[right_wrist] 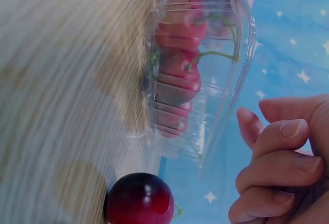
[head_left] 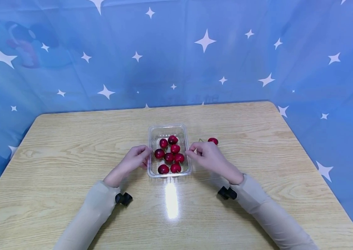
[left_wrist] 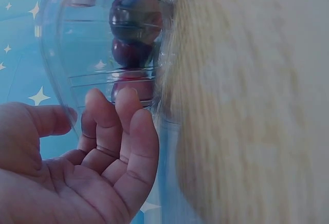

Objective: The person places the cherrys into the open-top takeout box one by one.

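A clear plastic container (head_left: 167, 176) with several dark red cherries (head_left: 169, 157) in it stands between the two hands. My left hand (head_left: 134, 159) is at its left rim, thumb tip at the edge. In the left wrist view the loosely bent fingers (left_wrist: 141, 147) lie against the outside of the wall. My right hand (head_left: 209, 158) hovers by the right rim. The right wrist view shows its fingers (right_wrist: 272, 165) bent, with nothing in them and a gap to the container. Just beyond this hand lies a single cherry (head_left: 213, 140) with a green stem, on the tabletop.
The container rests on a light wooden table (head_left: 79, 146) with rounded far corners. A blue cloth backdrop (head_left: 170, 52) with white stars hangs behind it and at both sides. Small black devices (head_left: 124, 199) are worn at both wrists.
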Tool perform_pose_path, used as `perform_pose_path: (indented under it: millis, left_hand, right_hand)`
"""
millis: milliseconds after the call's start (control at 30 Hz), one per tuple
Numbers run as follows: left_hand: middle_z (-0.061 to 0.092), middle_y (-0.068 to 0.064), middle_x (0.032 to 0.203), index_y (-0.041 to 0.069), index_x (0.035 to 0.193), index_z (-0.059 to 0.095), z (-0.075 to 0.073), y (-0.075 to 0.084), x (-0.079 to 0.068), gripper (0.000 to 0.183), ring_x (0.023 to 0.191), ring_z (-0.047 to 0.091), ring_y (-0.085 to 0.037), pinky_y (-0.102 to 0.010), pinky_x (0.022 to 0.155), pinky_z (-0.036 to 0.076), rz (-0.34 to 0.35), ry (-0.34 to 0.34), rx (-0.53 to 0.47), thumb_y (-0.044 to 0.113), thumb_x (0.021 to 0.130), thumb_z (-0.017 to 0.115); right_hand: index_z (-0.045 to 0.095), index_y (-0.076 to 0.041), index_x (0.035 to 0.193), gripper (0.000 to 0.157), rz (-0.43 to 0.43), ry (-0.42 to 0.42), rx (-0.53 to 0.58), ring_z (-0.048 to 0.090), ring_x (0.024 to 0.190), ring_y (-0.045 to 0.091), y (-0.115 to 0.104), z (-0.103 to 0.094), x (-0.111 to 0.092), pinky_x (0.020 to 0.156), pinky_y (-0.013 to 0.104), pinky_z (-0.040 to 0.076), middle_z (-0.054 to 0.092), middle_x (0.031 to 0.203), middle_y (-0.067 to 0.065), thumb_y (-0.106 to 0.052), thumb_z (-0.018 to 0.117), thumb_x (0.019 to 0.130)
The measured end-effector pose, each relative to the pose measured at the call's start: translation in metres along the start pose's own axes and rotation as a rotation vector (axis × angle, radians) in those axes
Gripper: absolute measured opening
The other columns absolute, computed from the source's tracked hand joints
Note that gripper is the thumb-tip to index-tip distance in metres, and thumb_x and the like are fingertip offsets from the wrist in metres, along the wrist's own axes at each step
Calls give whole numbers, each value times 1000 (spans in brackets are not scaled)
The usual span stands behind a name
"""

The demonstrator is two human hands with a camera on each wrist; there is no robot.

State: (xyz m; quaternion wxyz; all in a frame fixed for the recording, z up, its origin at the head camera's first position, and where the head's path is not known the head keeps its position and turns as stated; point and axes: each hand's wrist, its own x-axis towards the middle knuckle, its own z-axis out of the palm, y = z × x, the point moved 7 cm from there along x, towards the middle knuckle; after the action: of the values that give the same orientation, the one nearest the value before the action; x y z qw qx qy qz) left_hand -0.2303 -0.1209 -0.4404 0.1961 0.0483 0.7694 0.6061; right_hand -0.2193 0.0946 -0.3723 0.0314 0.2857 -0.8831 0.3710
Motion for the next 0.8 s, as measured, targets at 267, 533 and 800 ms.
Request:
perform_pose_path:
  millis: [267, 533, 800]
  left_hand:
    - [53, -3, 67, -8, 89, 51, 0, 2, -1, 29, 60, 52, -15, -27, 57, 50, 1, -5, -2, 16, 101, 42]
    - [52, -3, 68, -10, 95, 53, 0, 2, -1, 29, 59, 52, -13, -27, 57, 50, 3, 0, 2, 16, 101, 41]
    - [53, -3, 68, -9, 91, 51, 0, 2, -1, 29, 60, 52, -14, -27, 57, 50, 3, -4, 5, 16, 101, 41]
  right_hand:
    - [66, -7, 73, 12, 8, 15, 2, 28, 41, 1, 4, -8, -1, 43, 20, 27, 31, 46, -11, -9, 68, 85]
    - [68, -6, 76, 12, 45, 17, 7, 29, 38, 2, 9, -13, -3, 44, 23, 30, 33, 44, -10, -11, 67, 86]
    - [67, -6, 76, 14, 77, 24, -7, 34, 42, 5, 17, -19, -6, 49, 25, 34, 35, 44, -8, -12, 65, 89]
